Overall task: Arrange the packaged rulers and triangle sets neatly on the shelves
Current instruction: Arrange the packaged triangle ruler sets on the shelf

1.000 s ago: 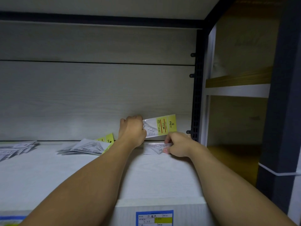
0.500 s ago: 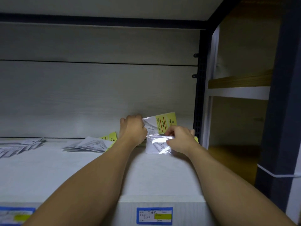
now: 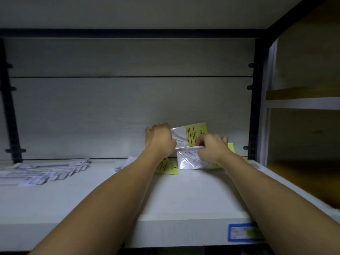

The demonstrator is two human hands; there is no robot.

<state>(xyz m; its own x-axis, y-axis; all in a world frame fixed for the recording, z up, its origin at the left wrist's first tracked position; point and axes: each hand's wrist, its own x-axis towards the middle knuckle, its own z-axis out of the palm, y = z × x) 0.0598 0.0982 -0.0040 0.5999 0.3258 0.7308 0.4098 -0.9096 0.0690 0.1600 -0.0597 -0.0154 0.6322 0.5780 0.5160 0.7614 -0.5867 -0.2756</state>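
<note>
Both my arms reach to the back of a white shelf. My left hand grips a clear triangle-set packet with a yellow card, held up against the back panel. Just below it, my right hand pinches a second clear packet, lifted a little off the shelf, its yellow end showing past my knuckles. Another yellow-carded packet lies flat on the shelf under my left wrist. A blurred spread of packaged rulers lies at the shelf's left.
A black upright bounds the bay on the right, another on the left. Beyond the right upright is a wooden shelf unit. A blue-framed price label sits on the shelf's front edge.
My right hand lifted its packet off the shelf and brought it up under the packet in my left hand. The view shifted left, bringing the ruler pile more into sight.
</note>
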